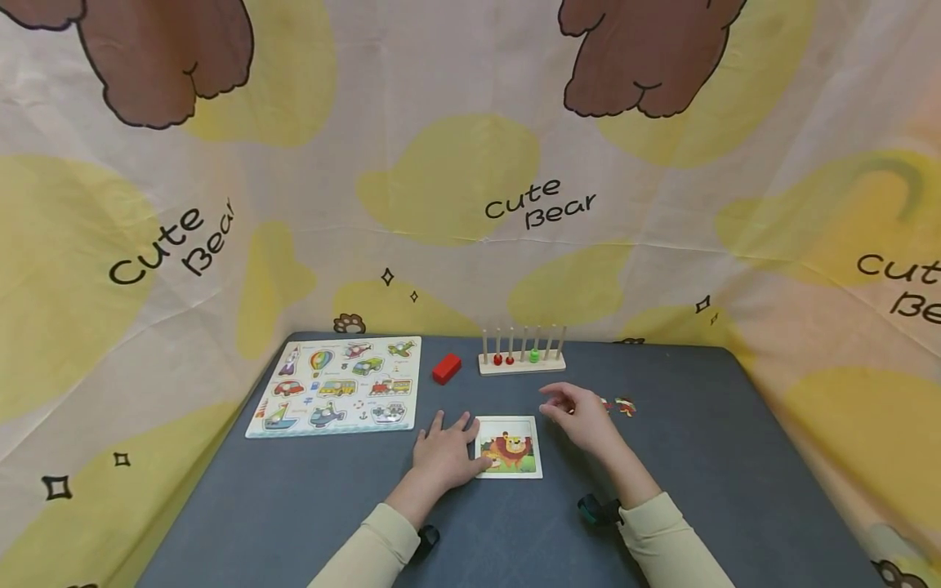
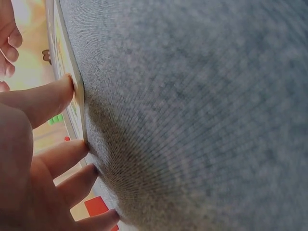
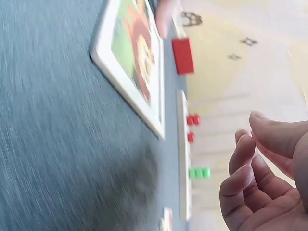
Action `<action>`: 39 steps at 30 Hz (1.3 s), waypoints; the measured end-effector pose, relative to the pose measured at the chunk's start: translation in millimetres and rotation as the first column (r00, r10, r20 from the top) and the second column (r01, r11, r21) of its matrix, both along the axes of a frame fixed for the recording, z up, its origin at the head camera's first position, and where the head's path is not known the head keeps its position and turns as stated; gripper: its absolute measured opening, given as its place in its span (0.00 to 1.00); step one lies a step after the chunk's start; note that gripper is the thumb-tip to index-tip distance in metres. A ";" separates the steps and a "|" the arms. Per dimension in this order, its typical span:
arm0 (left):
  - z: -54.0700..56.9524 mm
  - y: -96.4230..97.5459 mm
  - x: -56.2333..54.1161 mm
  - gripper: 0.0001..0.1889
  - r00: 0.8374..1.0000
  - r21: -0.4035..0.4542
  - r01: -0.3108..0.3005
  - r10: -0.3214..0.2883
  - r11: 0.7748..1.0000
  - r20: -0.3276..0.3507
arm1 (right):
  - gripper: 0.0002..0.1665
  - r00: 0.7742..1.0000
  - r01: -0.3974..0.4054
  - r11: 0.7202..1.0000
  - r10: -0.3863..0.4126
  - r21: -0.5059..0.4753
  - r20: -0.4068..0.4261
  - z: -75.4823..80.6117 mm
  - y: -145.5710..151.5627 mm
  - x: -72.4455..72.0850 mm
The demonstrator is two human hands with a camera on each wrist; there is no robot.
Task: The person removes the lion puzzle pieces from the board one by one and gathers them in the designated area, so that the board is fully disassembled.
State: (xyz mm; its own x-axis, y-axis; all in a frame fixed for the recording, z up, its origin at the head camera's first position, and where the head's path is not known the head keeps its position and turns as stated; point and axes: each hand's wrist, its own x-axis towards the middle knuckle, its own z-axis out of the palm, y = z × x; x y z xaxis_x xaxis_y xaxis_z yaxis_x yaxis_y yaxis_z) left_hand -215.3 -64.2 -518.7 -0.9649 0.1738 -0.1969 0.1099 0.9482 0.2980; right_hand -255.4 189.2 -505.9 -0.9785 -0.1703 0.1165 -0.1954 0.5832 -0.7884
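A white-framed lion picture puzzle lies on the table between the hands. My left hand is at its left edge, thumb resting on the frame and fingers spread along the side; in the left wrist view the thumb presses the rim. Over the table to the right of the puzzle hovers my right hand, fingers loosely curled and thumb close to the index finger. The right wrist view shows no object in that hand. Small colourful pieces lie just beyond it, one partly hidden by the hand.
A vehicle puzzle board lies at the back left. Beside it sits a red block. Toward the back stands a wooden peg rack with red and green beads. Behind the dark table hangs a printed cloth.
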 end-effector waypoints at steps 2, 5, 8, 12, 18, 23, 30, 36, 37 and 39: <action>-0.9 -0.1 -0.3 0.40 1.000 -0.004 -0.001 0.001 1.000 -0.005 | 0.18 1.000 -0.021 1.000 0.021 -0.007 0.018 -1.9 -7.9 1.8; -2.2 -0.1 -0.4 0.40 1.000 -0.014 -0.001 0.001 1.000 -0.014 | 0.17 0.998 -0.049 0.999 0.050 -0.010 0.035 -4.7 -17.6 4.9; -2.5 0.0 -0.1 0.40 1.000 -0.020 -0.001 0.001 1.000 -0.021 | 0.17 0.997 -0.070 0.997 0.071 -0.012 0.029 -7.8 -25.2 6.7; -1.6 -0.4 0.3 0.40 1.000 -0.016 -0.006 0.005 1.000 -0.018 | 0.16 0.995 -0.095 0.995 0.095 -0.015 0.020 -11.5 -33.5 7.9; 1.0 -1.3 0.6 0.40 1.000 -0.008 -0.008 0.008 1.000 -0.018 | 0.15 0.991 -0.116 0.993 0.117 -0.019 0.066 -13.7 -43.6 9.1; 0.1 -2.3 0.7 0.40 1.000 -0.018 0.002 -0.003 1.000 -0.019 | 0.15 0.985 -0.154 0.988 0.154 -0.014 0.075 -17.3 -50.4 8.4; 0.9 -2.6 0.1 0.41 1.000 -0.022 0.017 -0.017 1.000 -0.005 | 0.14 0.976 -0.206 0.979 0.206 0.003 0.069 -25.0 -57.4 10.3; 0.2 -2.5 -1.2 0.40 1.000 -0.030 0.009 -0.009 1.000 0.001 | 0.13 0.966 -0.251 0.968 0.249 0.020 0.076 -29.7 -64.5 10.6; 0.2 -2.5 -1.2 0.40 1.000 -0.029 0.009 -0.009 1.000 0.003 | 0.13 0.964 -0.254 0.967 0.252 0.021 0.085 -30.1 -65.3 10.3; 0.4 -2.3 -1.6 0.40 1.000 -0.028 0.011 -0.011 1.000 0.006 | 0.13 0.963 -0.254 0.967 0.251 0.025 0.101 -30.5 -66.5 9.6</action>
